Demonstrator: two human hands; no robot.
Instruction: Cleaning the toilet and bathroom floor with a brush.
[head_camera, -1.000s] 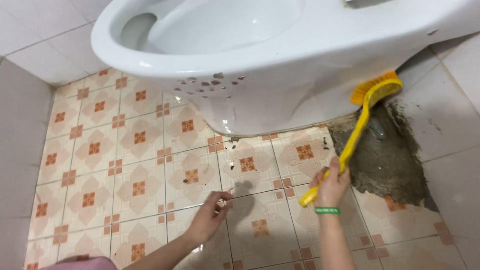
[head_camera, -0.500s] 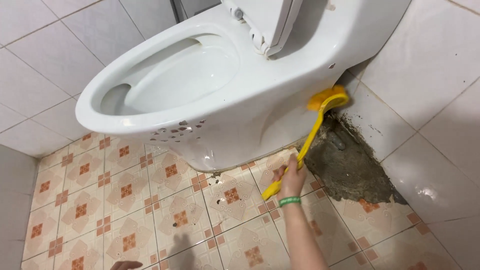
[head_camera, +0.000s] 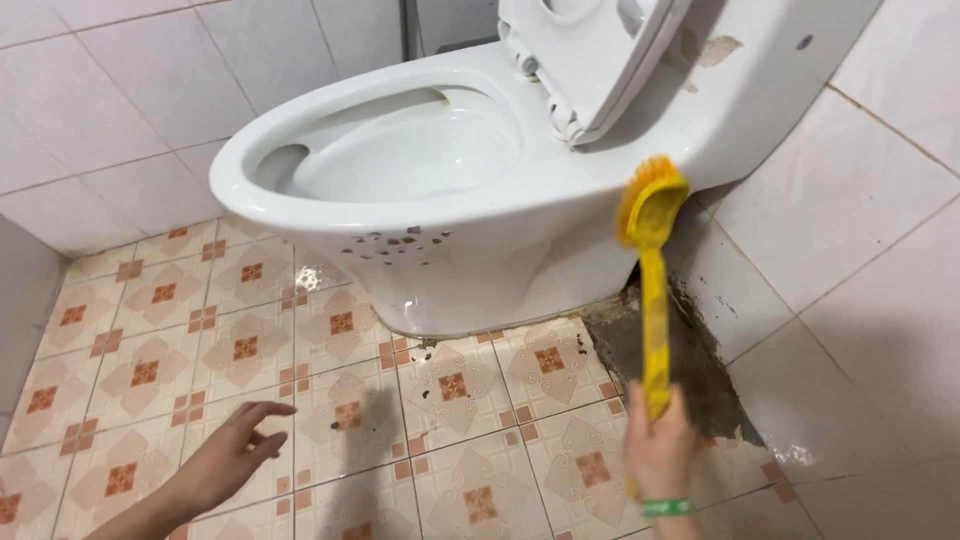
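Head view: your right hand (head_camera: 660, 450) grips the yellow plastic brush (head_camera: 652, 290), handle upright, bristles against the glossy toilet (head_camera: 470, 250); left hand (head_camera: 225, 455) fingers spread, empty.

Bathroom, small and domestic in look. White ceramic toilet (head_camera: 450, 200) fills the upper centre, seat lid (head_camera: 590, 50) raised at 12 o'clock. Patterned orange-and-cream floor tiles (head_camera: 250, 350) spread from 6 to 9 o'clock. Plain pale wall tiles (head_camera: 860, 200) at 3 o'clock. Broken, dirty bare patch (head_camera: 690, 370) where floor meets the toilet base, 4 o'clock.

Bare forearms; green wristband (head_camera: 665, 508) on right wrist.
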